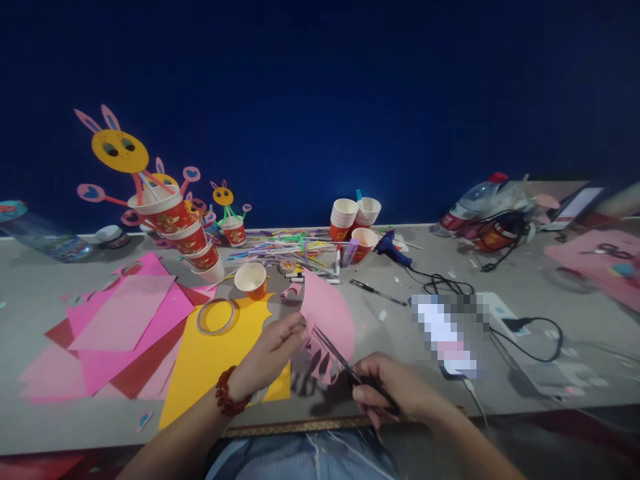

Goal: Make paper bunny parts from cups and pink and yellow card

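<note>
A pink paper sheet (pixel 330 307) with cut-out notches along its lower edge is held up above the table's near edge. My left hand (pixel 273 357), with a red bead bracelet at the wrist, pinches the sheet's left side. My right hand (pixel 393 387) is closed round the black handles of a pair of scissors (pixel 333 348). The scissor blades point up and left and lie against the paper close to my left fingertips. Beneath and left of my left hand lies yellow paper (pixel 210 353), its edge cut in curves. A roll of tape (pixel 216 315) rests on it.
Pink and red sheets (pixel 130 313) are piled at left. Stacked red cups with a rabbit-faced figure (pixel 120 152) stand behind them. Straws (pixel 295 243), paper cups (pixel 344 217) and a blue glue gun (pixel 393 248) line the back. A phone (pixel 445 337) and cables lie at right.
</note>
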The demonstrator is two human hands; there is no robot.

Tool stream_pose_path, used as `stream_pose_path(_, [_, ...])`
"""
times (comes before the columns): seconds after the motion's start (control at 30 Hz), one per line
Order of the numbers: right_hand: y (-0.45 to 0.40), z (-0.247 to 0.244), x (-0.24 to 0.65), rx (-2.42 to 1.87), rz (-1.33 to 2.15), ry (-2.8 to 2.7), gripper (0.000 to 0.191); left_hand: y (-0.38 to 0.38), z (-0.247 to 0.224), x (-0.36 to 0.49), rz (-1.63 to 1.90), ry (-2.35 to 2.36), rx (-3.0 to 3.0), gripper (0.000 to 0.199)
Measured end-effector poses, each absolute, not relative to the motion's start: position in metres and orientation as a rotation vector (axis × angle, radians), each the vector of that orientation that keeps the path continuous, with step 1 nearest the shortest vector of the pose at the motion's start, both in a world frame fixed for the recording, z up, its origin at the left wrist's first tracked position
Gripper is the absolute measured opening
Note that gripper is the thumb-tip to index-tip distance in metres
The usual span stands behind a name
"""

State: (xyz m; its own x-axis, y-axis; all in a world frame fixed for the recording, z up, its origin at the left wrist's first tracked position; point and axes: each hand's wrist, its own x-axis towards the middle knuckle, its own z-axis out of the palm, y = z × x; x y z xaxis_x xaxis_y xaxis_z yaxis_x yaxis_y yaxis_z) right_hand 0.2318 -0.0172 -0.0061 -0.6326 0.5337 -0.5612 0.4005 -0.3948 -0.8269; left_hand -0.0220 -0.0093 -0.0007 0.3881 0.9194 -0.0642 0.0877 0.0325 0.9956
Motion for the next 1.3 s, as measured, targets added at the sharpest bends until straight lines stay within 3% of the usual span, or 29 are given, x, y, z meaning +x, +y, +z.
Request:
stream_pose_path(0.2, [-0.018,-0.01,0.231,-1.305,2.222,-1.661,0.05,-0.01,0.002,-0.027,0.783,1.013,1.439,0.027])
stream_pose_path(0.47, [-0.018,-0.01,0.23,-1.255,2.253,-1.605,0.042,-0.01,0.004,-0.029,0.693,0.931,1.503,0.029])
stream_pose_path(0.57, [-0.017,-0.006,0.228,-1.255,2.21,-1.611,0.04,-0.01,0.001,-0.027,0.703,0.9,1.42,0.021])
stream_pose_path(0.73, [-0.014,-0.002,0.228,-1.245,2.201,-1.676,0.037,-0.011,0.005,-0.026,0.725,0.869,1.321,0.049])
stream_pose_path(1.03, [-0.01,-0.003,0.228,-1.311,2.191,-1.667,0.038,-0.01,0.012,-0.029,0.684,0.851,1.424,0.023])
stream_pose_path(1.3, [-0.011,-0.011,0.229,-1.285,2.124,-1.695,0.043,-0.01,0.008,-0.029,0.689,0.852,1.401,0.032])
